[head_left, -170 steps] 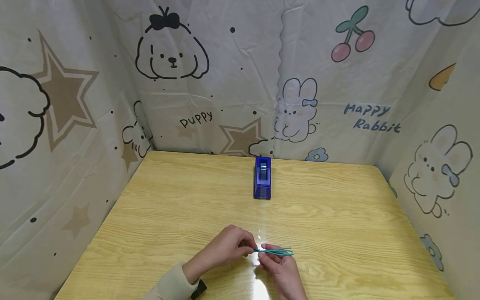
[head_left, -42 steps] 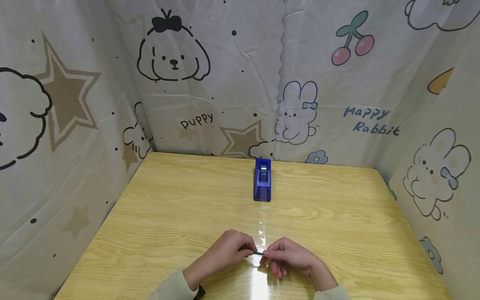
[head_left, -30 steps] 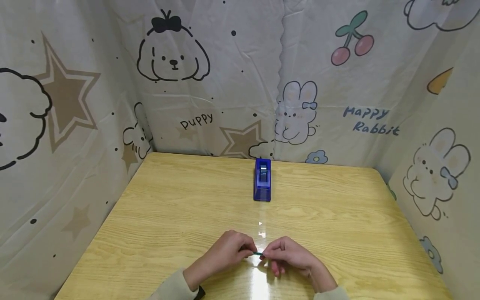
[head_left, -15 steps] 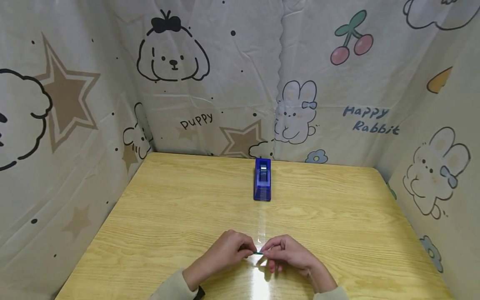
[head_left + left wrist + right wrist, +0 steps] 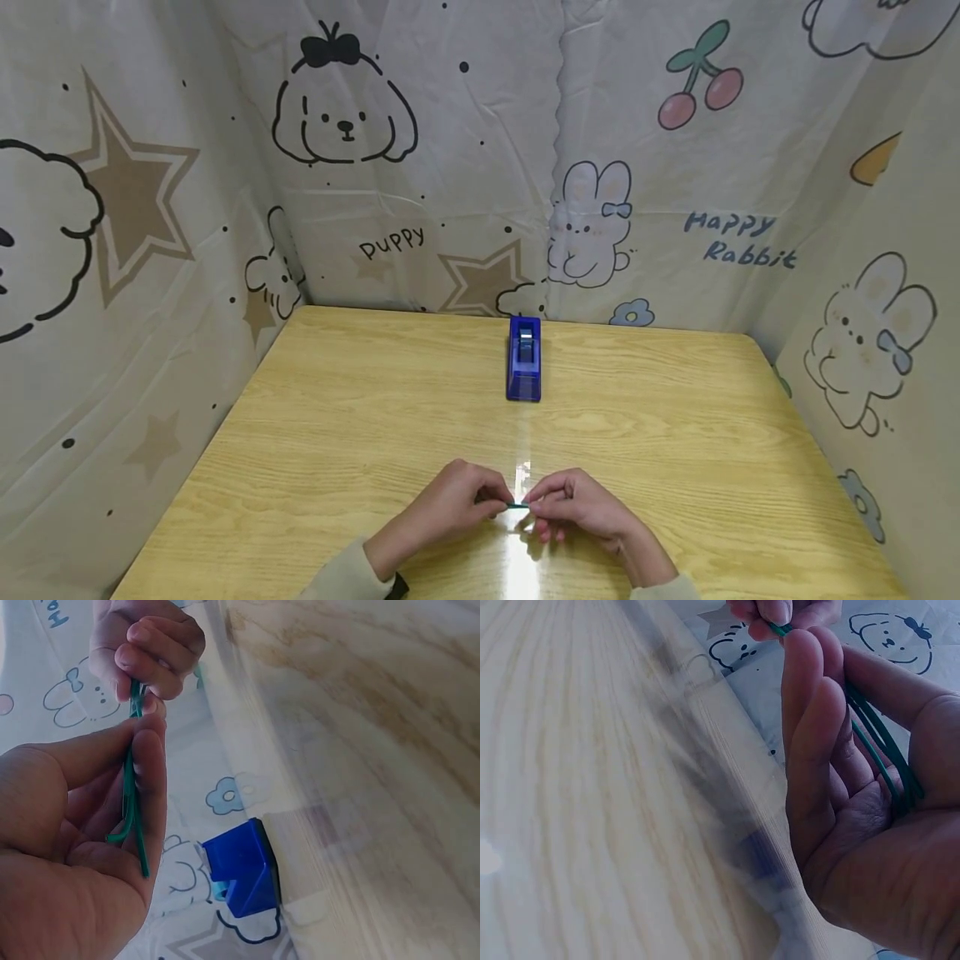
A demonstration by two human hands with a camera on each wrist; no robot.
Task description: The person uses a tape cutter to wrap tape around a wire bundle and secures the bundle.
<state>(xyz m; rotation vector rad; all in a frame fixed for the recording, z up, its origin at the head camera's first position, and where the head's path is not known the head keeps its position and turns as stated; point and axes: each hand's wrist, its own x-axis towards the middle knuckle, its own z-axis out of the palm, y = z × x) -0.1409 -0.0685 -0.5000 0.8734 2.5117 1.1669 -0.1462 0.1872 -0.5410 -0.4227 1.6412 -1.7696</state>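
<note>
A bundle of thin green wire-like strands (image 5: 518, 506) runs from one hand to the other, low over the table. My left hand (image 5: 468, 493) pinches its left part between thumb and fingers. Loose ends of the strands (image 5: 130, 787) cross the left palm, one of them bent. Just right of it my right hand (image 5: 576, 505) pinches the bundle with thumb and fingertips. Inside the right palm, several strands (image 5: 881, 739) spread apart. Only a short length shows between the hands in the head view; a pale shiny patch sits there in the left wrist view.
A blue tape dispenser (image 5: 523, 360) stands near the back edge of the wooden table (image 5: 360, 383), straight ahead of the hands. Printed curtains (image 5: 420, 192) enclose the table at the back and sides. A dark object (image 5: 399, 587) shows under the left cuff.
Since the oldest frame, my right hand has turned over from palm up to back up, hiding the strand ends. In the last second only its fingers shift slightly; my left hand keeps its hold.
</note>
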